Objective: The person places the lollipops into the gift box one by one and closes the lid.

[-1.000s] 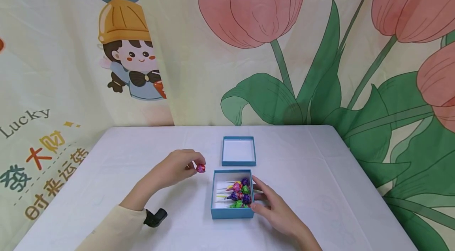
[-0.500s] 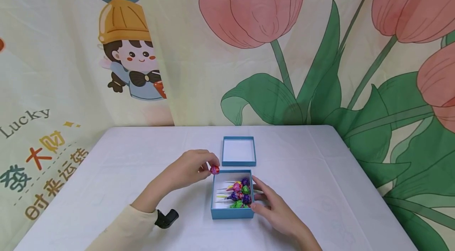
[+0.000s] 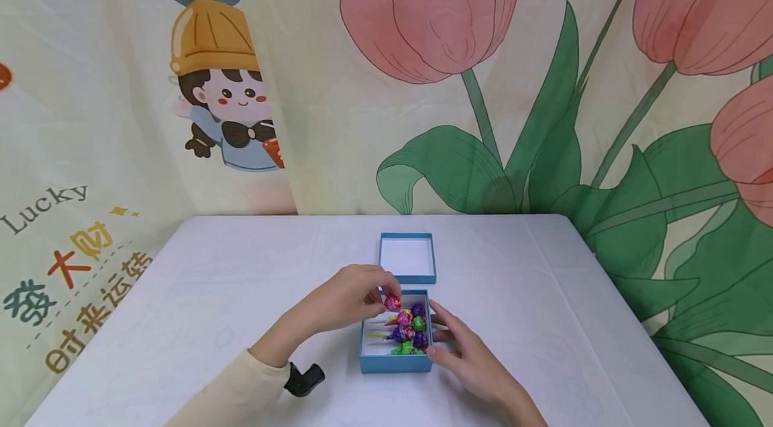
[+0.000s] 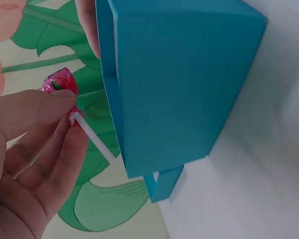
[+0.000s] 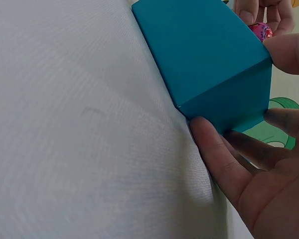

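My left hand (image 3: 353, 296) pinches a lollipop by its pink-red wrapped head (image 4: 62, 82) between thumb and fingers. Its white stick (image 4: 95, 137) points down toward the box in the left wrist view. The lollipop is over the far left part of an open blue box (image 3: 395, 364). Inside the box lie several wrapped lollipops (image 3: 403, 334) in purple, green and pink, heads to the right, sticks to the left. Against the box's right side rests my right hand (image 3: 474, 360), thumb at the rim near the front corner, the other fingers spread along the wall.
A shallow blue lid (image 3: 407, 258) with a white inside lies just behind the box. Both are on a table with a white cloth (image 3: 519, 279). Behind the table hangs a printed curtain (image 3: 314, 78) with tulips and a cartoon figure.
My left hand has moved right with the lollipop, from left of the box to over its far left part. The right hand and box have stayed in place.
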A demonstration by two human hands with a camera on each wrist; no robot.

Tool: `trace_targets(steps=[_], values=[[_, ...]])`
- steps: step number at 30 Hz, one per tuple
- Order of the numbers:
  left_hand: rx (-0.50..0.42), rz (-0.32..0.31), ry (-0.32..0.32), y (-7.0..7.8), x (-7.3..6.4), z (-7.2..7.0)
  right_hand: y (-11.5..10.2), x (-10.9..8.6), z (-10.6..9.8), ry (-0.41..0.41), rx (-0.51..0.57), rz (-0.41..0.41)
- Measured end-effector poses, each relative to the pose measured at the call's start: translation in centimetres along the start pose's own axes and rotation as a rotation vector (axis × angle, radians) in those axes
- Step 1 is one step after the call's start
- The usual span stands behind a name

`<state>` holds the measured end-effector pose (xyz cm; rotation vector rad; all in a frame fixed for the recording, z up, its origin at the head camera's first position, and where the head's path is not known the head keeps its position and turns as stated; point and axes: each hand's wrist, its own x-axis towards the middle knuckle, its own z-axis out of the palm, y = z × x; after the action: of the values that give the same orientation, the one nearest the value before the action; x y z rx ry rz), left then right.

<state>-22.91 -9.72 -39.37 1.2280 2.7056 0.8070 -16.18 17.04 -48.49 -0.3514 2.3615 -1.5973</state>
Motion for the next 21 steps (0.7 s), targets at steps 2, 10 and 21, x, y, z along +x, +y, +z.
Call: trace_targets(steps=[2,10,21], values=[[-0.023,0.004,-0.009,0.3,0.1,0.2,0.1,0.0,0.0,-0.004,-0.001,-0.008],[-0.099,0.011,-0.046,1.2,0.5,1.0,0.2,0.1,-0.1,-0.009,-0.009,-0.03],[-0.126,-0.031,-0.1,1.3,0.1,2.4,0.1,-0.1,0.0,-0.005,-0.025,-0.037]])
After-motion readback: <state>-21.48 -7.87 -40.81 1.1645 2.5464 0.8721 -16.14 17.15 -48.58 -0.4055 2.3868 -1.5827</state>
